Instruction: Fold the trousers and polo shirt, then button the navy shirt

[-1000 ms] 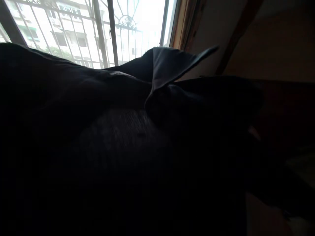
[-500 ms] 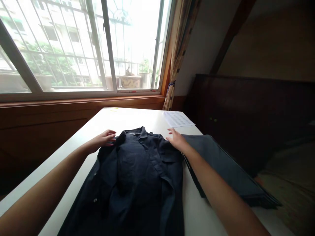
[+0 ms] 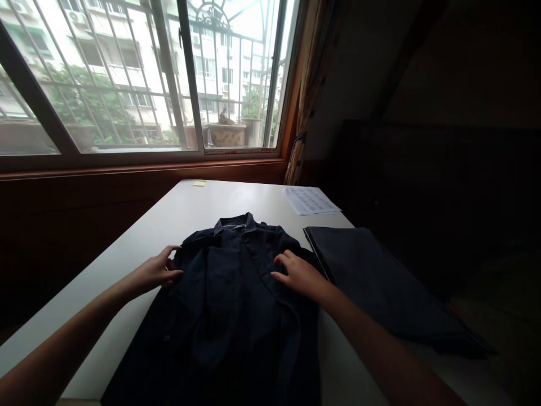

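Observation:
A dark navy shirt point(image 3: 236, 287) lies front up on the white table, its collar point(image 3: 234, 223) toward the window and its lower part running out of the bottom of the view. At the shirt's left edge, below the shoulder, is my left hand point(image 3: 158, 269), thumb and forefinger apart and touching the cloth; its other fingers are partly hidden. My right hand point(image 3: 298, 274) rests over the right chest side, fingers bent, with a gap between thumb and fingertips. I see no cloth pinched in either hand.
Beside the shirt, a stack of dark folded cloth point(image 3: 380, 282) covers the table's right side and overhangs its edge. Printed papers point(image 3: 311, 201) lie at the far right corner of the white table point(image 3: 122, 254). A yellow note point(image 3: 199, 183) is at the far edge, below the window.
Both hands have come down from the shoulders toward me, the right one also shifting inward onto the chest. The left shoulder area now lies spread out more. The picture has darkened.

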Tool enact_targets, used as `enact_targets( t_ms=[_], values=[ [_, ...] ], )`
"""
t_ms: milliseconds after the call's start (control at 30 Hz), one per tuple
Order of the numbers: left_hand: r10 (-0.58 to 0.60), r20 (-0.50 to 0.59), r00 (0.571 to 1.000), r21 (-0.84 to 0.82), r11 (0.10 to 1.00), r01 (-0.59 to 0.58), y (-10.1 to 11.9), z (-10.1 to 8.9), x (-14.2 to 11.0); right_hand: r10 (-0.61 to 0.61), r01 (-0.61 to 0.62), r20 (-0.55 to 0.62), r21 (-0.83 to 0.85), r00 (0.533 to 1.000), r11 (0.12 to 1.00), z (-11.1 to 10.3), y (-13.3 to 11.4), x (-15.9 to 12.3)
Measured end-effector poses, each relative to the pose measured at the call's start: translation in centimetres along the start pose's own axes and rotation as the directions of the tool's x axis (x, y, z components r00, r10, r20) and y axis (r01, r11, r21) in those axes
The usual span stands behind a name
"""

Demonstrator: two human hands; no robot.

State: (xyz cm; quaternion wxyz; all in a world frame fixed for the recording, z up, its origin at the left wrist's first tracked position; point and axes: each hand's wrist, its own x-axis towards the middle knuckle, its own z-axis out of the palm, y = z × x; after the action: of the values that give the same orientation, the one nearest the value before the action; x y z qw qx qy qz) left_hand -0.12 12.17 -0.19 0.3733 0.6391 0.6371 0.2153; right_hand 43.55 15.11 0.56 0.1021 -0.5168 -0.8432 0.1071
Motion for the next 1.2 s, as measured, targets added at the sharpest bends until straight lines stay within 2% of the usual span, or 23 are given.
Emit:
enact_targets(
  t_ms=[100, 200, 267, 333, 400, 467, 533, 567, 633, 700, 767, 833, 900, 1000, 1100, 1200],
  values=[
    [0.108, -0.053, 0.993, -0.056, 0.992, -0.111, 3.0, 1.3, -0.3, 0.027, -0.027, -0.008, 0.046, 1.0, 0.999, 1.5, -0.5, -0.1],
    [0.281, -0.104, 0.954, -0.161, 0.942, -0.294, 7.0, 2.9, -0.3, 0.078, -0.076, -0.055, 0.032, 0.995, 0.997, 2.8, -0.6, 0.1],
    [0.382, -0.121, 0.916, -0.189, 0.897, -0.399, 9.5, 4.7, -0.3, 0.111, -0.11, -0.081, 0.013, 0.991, 0.994, 3.4, -0.5, 0.1],
    [0.468, -0.094, 0.878, -0.133, 0.869, -0.477, 11.3, 7.2, -0.1, 0.122, -0.123, -0.109, -0.007, 0.987, 0.992, 3.9, -0.5, 0.1],
    [0.544, 0.002, 0.839, -0.079, 0.837, -0.542, 12.2, 10.1, 0.0, 0.112, -0.116, -0.139, -0.021, 0.984, 0.993, 4.2, -0.4, -0.1],
    [0.615, 0.187, 0.766, -0.085, 0.787, -0.611, 12.4, 12.4, -0.1, 0.099, -0.104, -0.161, -0.028, 0.982, 0.994, 4.3, -0.4, -0.4],
    [0.656, 0.269, 0.705, -0.083, 0.745, -0.661, 12.0, 13.4, -0.2, 0.092, -0.099, -0.172, -0.034, 0.981, 0.995, 4.4, -0.3, -0.6],
    [0.665, 0.247, 0.705, -0.069, 0.737, -0.672, 11.7, 13.2, -0.2, 0.087, -0.095, -0.173, -0.037, 0.981, 0.995, 4.4, -0.3, -0.7],
    [0.647, 0.097, 0.757, -0.012, 0.761, -0.649, 10.8, 11.6, -0.2, 0.079, -0.087, -0.168, -0.044, 0.983, 0.995, 4.4, -0.3, -0.7],
    [0.57, -0.091, 0.817, 0.076, 0.822, -0.565, 9.3, 9.0, -0.2, 0.071, -0.079, -0.161, -0.048, 0.984, 0.996, 4.5, -0.2, -0.7],
    [0.459, -0.252, 0.852, 0.204, 0.886, -0.417, 7.1, 6.3, -0.3, 0.066, -0.075, -0.16, -0.053, 0.985, 0.996, 4.5, -0.1, -0.7],
    [0.342, -0.346, 0.874, 0.344, 0.913, -0.221, 4.4, 4.2, -0.8, 0.061, -0.072, -0.162, -0.059, 0.985, 0.996, 4.6, -0.1, -0.7],
    [0.196, -0.357, 0.913, 0.412, 0.911, -0.034, 1.9, 3.2, -1.8, 0.06, -0.071, -0.165, -0.064, 0.984, 0.995, 4.6, -0.1, -0.6],
    [0.029, -0.278, 0.96, 0.398, 0.913, 0.088, -0.7, 3.2, -3.4, 0.063, -0.075, -0.162, -0.068, 0.985, 0.995, 4.5, -0.3, -0.6],
    [-0.048, -0.23, 0.972, 0.386, 0.912, 0.137, -1.1, 4.4, -4.5, 0.065, -0.076, -0.155, -0.066, 0.986, 0.995, 4.4, -0.4, -0.6],
    [-0.034, -0.188, 0.982, 0.388, 0.916, 0.106, -0.2, 4.8, -4.6, 0.062, -0.072, -0.156, -0.063, 0.986, 0.995, 4.3, -0.4, -0.7]
  ],
)
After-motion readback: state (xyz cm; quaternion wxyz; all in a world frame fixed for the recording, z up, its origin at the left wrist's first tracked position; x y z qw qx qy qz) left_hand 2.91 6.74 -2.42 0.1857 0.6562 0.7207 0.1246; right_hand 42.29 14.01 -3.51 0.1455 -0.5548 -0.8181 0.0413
